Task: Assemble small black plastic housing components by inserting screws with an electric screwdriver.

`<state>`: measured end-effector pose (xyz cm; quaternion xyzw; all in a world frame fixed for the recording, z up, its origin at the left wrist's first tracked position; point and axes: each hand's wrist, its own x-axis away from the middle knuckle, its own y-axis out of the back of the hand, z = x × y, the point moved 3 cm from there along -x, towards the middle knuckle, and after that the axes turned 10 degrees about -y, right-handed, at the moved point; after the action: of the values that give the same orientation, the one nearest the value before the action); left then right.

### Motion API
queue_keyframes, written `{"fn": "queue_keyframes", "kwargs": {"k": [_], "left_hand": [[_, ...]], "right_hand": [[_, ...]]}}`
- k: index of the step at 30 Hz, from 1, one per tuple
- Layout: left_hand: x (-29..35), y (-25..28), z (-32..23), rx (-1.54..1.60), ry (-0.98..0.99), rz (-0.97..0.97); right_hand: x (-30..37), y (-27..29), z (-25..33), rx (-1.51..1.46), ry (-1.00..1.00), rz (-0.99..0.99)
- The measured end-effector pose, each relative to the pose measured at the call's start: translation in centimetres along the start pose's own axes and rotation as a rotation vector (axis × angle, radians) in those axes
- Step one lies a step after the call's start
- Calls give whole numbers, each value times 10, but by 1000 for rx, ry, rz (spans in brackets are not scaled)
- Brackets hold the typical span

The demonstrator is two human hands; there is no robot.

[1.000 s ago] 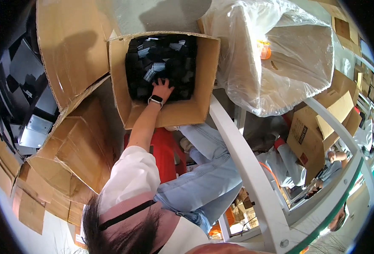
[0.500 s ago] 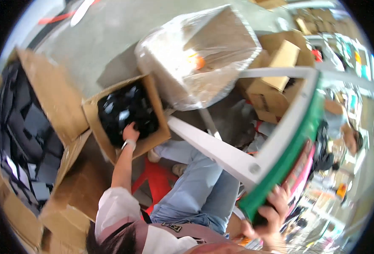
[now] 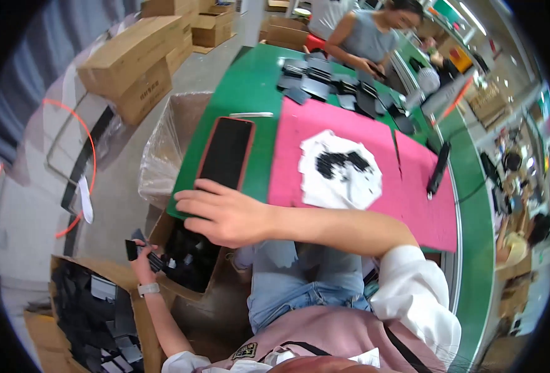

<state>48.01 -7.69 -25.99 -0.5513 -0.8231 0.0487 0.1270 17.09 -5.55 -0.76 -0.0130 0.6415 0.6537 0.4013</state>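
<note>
My left hand (image 3: 143, 264) is closed around a few dark flat pieces (image 3: 153, 258) of black plastic. It is beside the open carton (image 3: 191, 292) that holds glossy black parts (image 3: 191, 255). To its left stands a larger carton (image 3: 139, 311) full of black flat pieces (image 3: 79, 317). My right hand (image 3: 228, 217) lies with fingers stretched out at the green table's (image 3: 259, 146) near left corner, over the lower end of a black phone-like slab (image 3: 226, 152) with a red rim. My right forearm crosses the table's front edge.
On a pink mat (image 3: 405, 205) lies a white cloth (image 3: 343, 193) with small black pieces (image 3: 340, 165). Stacks of black parts (image 3: 315, 78) stand farther back, near a co-worker (image 3: 374, 37). A black pen-like tool (image 3: 438, 169) rests at the right. A plastic-lined carton (image 3: 178, 124) is left of the table.
The view has swung toward the table. My left hand has come up out of the carton with dark pieces. My right hand, earlier gripping the table edge, now lies by the slab.
</note>
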Motion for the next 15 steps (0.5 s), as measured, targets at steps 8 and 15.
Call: {"fn": "queue_keyframes", "kwargs": {"k": [8,15], "left_hand": [[115,-170,-205,-79,-447,389],[156,-421,-198,-14,-546,980]], "right_hand": [[112,101,34,-3,172,-13],[225,207,-80,171,-635,-472]]}}
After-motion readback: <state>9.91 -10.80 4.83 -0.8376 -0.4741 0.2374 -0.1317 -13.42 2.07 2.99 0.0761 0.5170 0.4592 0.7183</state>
